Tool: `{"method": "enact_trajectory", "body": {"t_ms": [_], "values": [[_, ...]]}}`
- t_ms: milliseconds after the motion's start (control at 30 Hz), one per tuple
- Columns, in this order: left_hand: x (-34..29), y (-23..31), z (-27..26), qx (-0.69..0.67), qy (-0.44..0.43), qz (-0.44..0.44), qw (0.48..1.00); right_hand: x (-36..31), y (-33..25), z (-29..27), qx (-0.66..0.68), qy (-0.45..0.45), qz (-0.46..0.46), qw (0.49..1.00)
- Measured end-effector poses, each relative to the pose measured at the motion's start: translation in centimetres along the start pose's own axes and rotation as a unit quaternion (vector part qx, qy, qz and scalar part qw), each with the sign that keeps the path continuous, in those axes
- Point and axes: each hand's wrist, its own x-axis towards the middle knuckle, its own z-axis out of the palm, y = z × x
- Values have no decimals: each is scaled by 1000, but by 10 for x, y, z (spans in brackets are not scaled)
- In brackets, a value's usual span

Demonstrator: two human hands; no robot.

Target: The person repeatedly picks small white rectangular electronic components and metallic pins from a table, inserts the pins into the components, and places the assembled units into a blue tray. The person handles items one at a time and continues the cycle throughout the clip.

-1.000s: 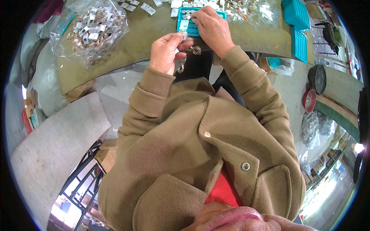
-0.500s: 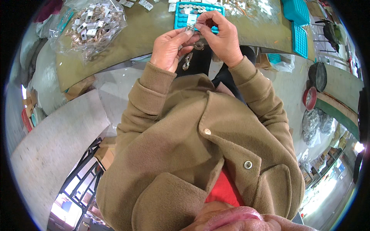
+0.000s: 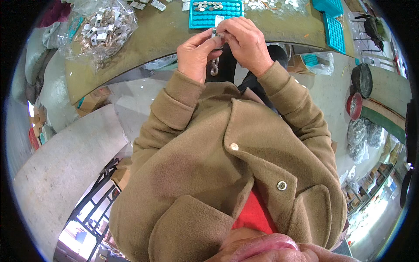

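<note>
Tan fleece sleeves ran up from the lower edge of my view, both forearms bent so that the two hands met just in front of the chest, above the near edge of the olive-brown desk (image 3: 144, 39). The left hand (image 3: 195, 54) was held palm toward the wearer, its fingers (image 3: 205, 43) curled and its thumb pressed against the forefinger, pinching the top of a small silvery metal chain piece (image 3: 214, 65) that hung down between the two wrists. The right hand (image 3: 246, 43) was arched over from the other side, knuckles up, its fingers (image 3: 227, 35) pressed together on the same small part, with a little white tag (image 3: 219, 20) showing just above them. I could not tell how the piece was fastened inside the grip; the fingertips covered it.

Just beyond the hands lay a flat teal plastic tray with a grid of small round cells (image 3: 214, 15). Its far rows held small grey and brown round pieces, and its near rows looked bare. To the left on the desk sat a crumpled clear plastic bag (image 3: 98, 28) stuffed with small white-and-metal clips, and a few loose ones lay near it. To the right, two more teal gridded trays (image 3: 334, 30) rested near the desk's edge, and a second clear bag of small metal bits (image 3: 270, 5) lay beside the first tray.
</note>
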Motion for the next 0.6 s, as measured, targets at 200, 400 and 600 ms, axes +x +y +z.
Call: {"method": "enact_trajectory", "body": {"t_ms": [200,400,600], "values": [[-5,-1,1,52,-12,50,997,-4,7,-7,310,-36,277,909],[-7,1,5,-10,-16,-42,999,-10,-7,-6,326,-4,332,885],[-7,0,6,-78,-74,-114,988,-15,-15,-8,211,-15,316,925]]}}
